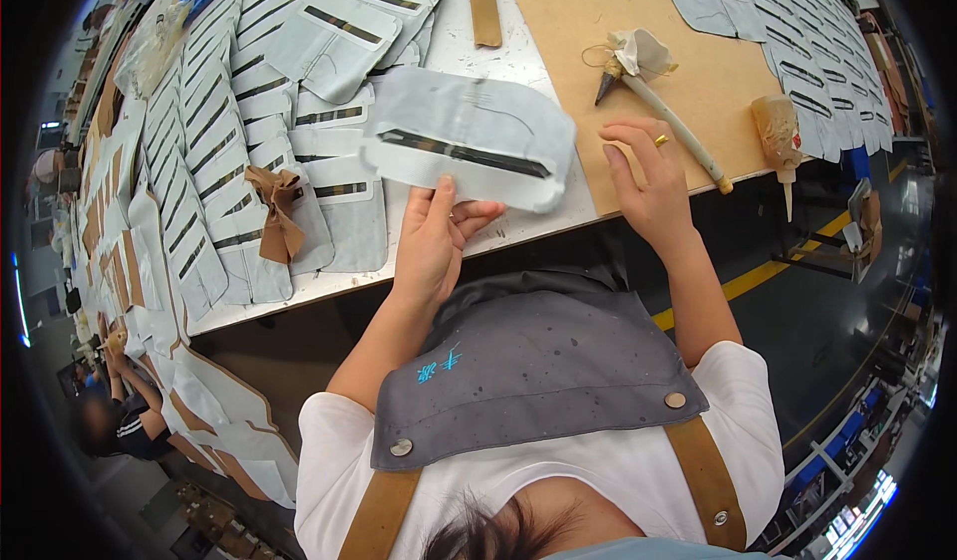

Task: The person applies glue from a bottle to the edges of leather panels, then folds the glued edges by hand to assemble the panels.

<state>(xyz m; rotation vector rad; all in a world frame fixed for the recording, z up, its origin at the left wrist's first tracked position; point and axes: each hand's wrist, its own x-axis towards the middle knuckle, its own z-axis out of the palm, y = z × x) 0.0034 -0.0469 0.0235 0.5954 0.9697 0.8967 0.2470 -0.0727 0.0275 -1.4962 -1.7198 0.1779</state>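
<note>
My left hand [436, 236] pinches the lower edge of a pale grey fabric panel [469, 112], thumb on top and fingers beneath. The panel has rounded corners, a long dark slit across it and a loose thread above the slit. It is raised and tilted over the table edge. My right hand [653, 186], a ring on one finger, is empty with fingers apart and slightly bent, just left of a hammer's handle. That hammer [678, 134] lies on a tan board, its dark head partly covered by a crumpled pale cloth [643, 54].
Rows of similar panels [204, 151] overlap on the left, more [797, 57] on the right. A brown cloth [276, 211] sits on the left rows. A nozzle bottle [776, 132] lies by the tan board's [558, 32] right edge. Another person [140, 411] works at far left.
</note>
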